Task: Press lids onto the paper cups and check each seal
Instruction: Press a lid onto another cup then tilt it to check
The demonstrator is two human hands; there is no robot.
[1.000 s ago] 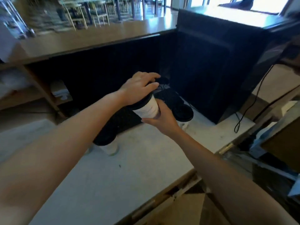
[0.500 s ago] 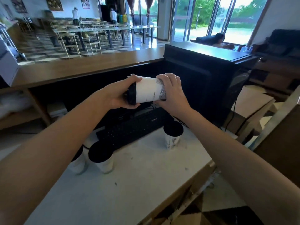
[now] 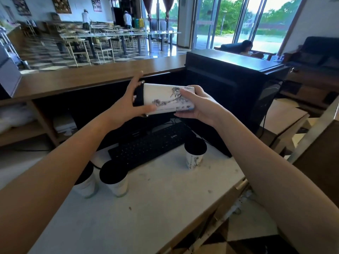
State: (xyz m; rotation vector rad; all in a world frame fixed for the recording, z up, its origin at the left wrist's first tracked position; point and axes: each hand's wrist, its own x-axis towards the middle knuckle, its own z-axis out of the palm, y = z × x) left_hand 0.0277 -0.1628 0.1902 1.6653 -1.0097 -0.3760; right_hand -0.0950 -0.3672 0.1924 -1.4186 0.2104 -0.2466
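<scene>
At the lower left of the frame two lidded cups stand close together on the white table [image 3: 165, 208]: the left cup [image 3: 86, 182], partly hidden behind the left forearm, and the second cup [image 3: 114, 178] just beside it, each under a black lid. Both stand where they stood half a second ago.

Above them, at the centre of the frame, the left hand [image 3: 128, 105] is now spread, fingers fanned out. Half a second ago it was cupped around the lid end; now only the palm and thumb meet the black lid [image 3: 138, 96] of the held cup [image 3: 165, 98], and the upper fingers stand clear of it. The held cup lies on its side in the air above the black keyboard [image 3: 146, 145], lid end pointing left, its printed ink drawing facing the camera. It shows more of that print than before.

The right hand [image 3: 199, 105] is closed around the base end of the held cup, fingers wrapped over the top and thumb below, much as before.

Lower right of centre, a third lidded cup [image 3: 194, 154] stands upright on the table just beside the right end of the keyboard, unmoved. Behind it is a black cabinet [image 3: 229, 85].
</scene>
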